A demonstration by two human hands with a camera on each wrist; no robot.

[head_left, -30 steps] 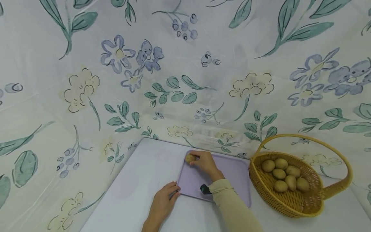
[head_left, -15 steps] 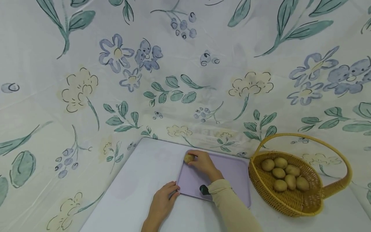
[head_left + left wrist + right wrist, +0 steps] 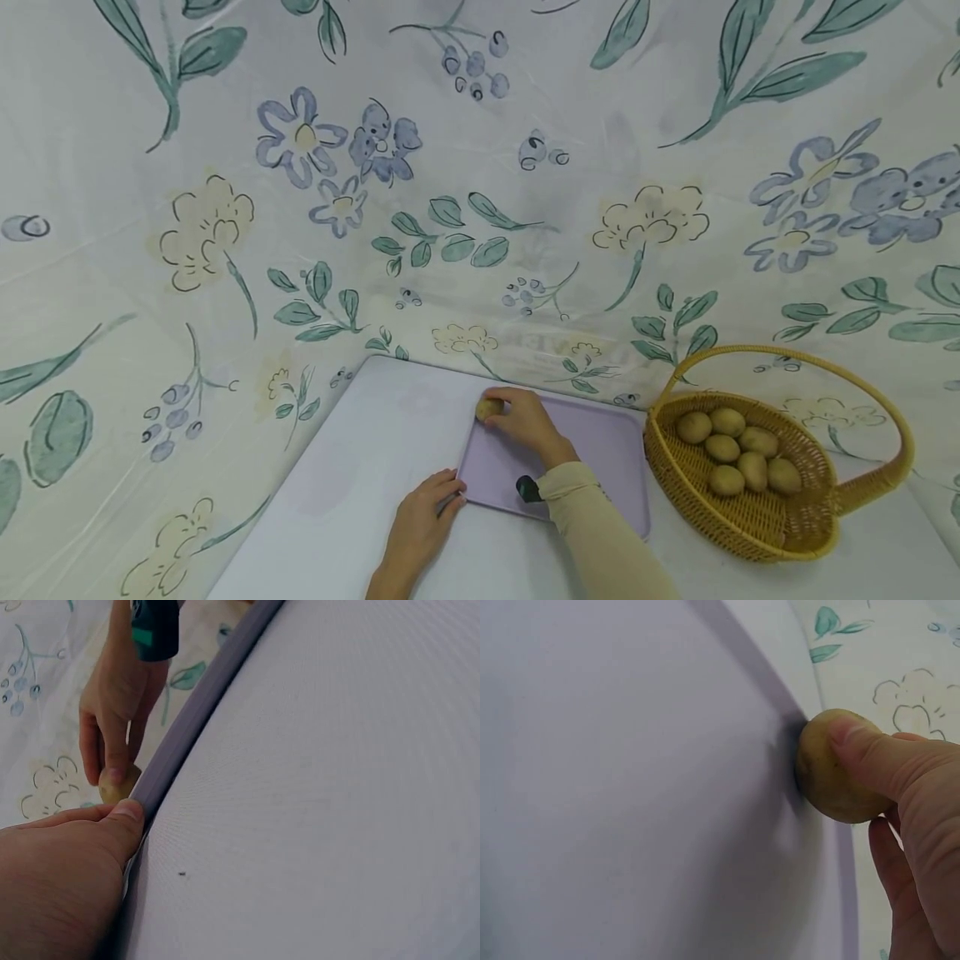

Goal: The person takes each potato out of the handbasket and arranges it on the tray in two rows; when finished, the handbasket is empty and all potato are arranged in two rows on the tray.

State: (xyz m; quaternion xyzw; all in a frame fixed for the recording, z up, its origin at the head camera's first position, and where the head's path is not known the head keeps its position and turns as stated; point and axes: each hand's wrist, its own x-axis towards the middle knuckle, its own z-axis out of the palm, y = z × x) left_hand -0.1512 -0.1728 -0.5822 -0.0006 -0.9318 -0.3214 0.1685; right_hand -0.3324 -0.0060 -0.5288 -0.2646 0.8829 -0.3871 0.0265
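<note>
In the head view my right hand (image 3: 525, 423) pinches a potato (image 3: 489, 408) at the far left corner of a lilac tray (image 3: 592, 442). The right wrist view shows the thumb (image 3: 847, 735) pressed on the potato's upper side, its lower part right at the tray's rim. At the near left corner, my left hand (image 3: 422, 521) grips the tray's edge. Its thumb (image 3: 129, 811) lies on the rim in the left wrist view, while the undersides of the fingers are hidden.
A wicker basket (image 3: 825, 533) with a tall handle stands right of the tray, holding several potatoes (image 3: 752, 471). Both stand on a white table (image 3: 360, 442). Behind the table's far edge hangs a floral cloth (image 3: 480, 275).
My right hand has shifted the potato very slightly left, closer to the tray's corner. The left hand and the tray have stayed in place.
</note>
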